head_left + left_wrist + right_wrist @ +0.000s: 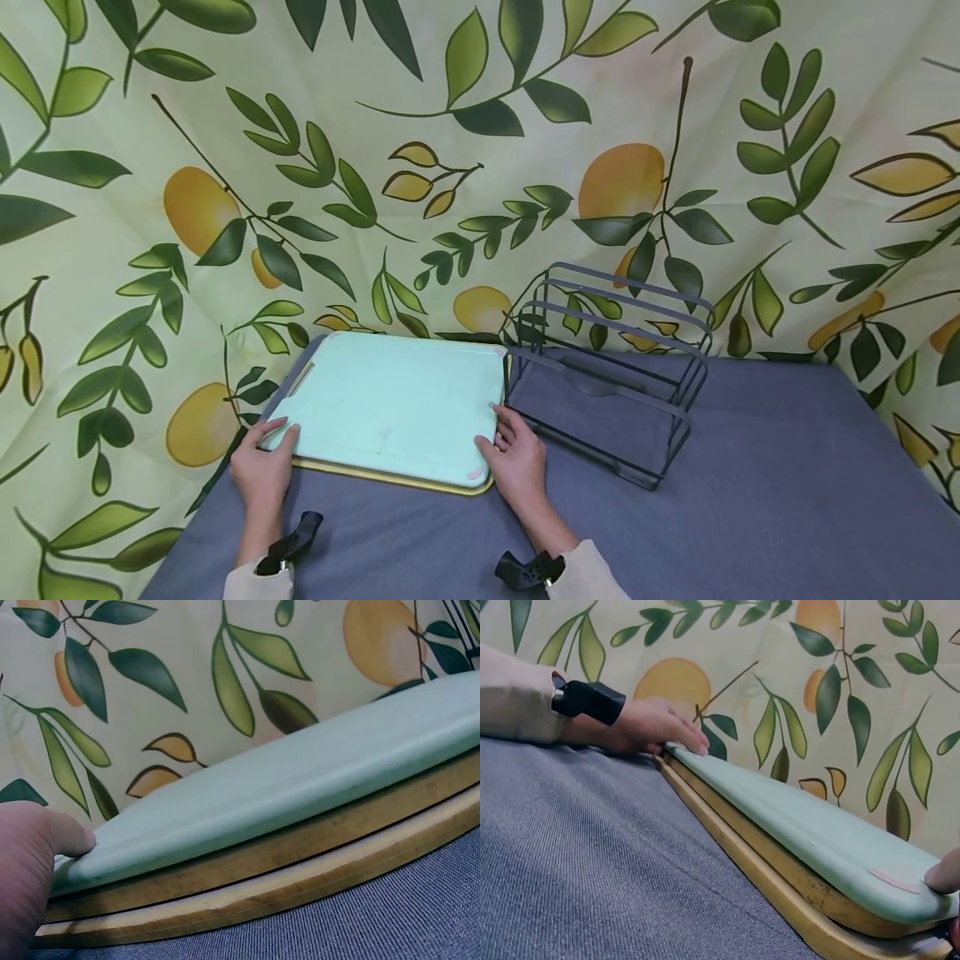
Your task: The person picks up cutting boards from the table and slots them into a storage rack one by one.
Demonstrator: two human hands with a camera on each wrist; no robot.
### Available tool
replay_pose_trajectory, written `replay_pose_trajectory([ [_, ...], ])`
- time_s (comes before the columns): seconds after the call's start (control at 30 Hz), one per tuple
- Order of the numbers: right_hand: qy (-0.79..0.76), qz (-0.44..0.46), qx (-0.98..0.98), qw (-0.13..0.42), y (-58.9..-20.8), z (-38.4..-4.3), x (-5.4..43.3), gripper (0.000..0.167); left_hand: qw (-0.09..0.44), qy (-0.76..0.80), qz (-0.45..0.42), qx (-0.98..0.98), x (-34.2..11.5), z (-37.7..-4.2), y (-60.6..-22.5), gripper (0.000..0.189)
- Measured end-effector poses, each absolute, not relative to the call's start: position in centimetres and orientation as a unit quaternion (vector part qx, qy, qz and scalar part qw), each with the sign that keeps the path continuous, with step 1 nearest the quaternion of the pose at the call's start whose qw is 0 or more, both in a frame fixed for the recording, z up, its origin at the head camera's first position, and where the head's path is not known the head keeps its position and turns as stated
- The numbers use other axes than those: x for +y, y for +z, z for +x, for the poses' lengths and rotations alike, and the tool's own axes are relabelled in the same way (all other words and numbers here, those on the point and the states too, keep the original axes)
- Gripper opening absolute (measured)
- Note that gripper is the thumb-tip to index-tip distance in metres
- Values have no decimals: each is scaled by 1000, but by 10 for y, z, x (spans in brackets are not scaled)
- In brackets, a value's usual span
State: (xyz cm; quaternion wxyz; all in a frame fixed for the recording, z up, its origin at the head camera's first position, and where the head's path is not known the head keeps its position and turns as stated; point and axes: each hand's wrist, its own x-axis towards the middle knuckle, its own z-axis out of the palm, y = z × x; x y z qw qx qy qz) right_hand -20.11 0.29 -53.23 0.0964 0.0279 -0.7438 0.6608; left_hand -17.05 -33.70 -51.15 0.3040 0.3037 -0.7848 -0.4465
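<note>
A mint-green cutting board (390, 408) lies on top of a stack. Beneath it, the left wrist view shows the edges of two tan boards, a middle board (262, 860) and a bottom board (247, 909). My left hand (264, 467) holds the green board at its front left corner, thumb near the top edge. At the right edge, close to the front corner, my right hand (520, 458) grips the same board with its thumb on top. In the right wrist view, a dark gap shows between the green board and the boards below; some right fingers are out of frame.
A black wire rack (637, 473) with several upright loops stands directly right of the boards. Everything rests on a table with a blue-grey cloth (780, 483). A leaf-and-fruit patterned curtain (330, 275) hangs behind. Each wrist wears a black band (296, 542).
</note>
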Motion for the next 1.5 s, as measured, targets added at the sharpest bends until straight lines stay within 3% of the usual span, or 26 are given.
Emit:
replay_pose_trajectory([
  [0.77, 726, -2, -684, 69, -529, -197, 7, 26, 318, -450, 368, -749, -335, -165, -492, 25],
  [0.93, 723, 18, -683, 101, -526, -195, 8, 20, 329, -459, 373, -737, -337, -164, -485, 17],
  [1.2, 709, 35, -693, 127, -525, -195, 11, 40, 338, -473, 360, -730, -338, -165, -474, 21],
  [1.5, 723, 85, -679, 92, -528, -196, 13, 33, 347, -492, 360, -713, -341, -161, -471, 10],
])
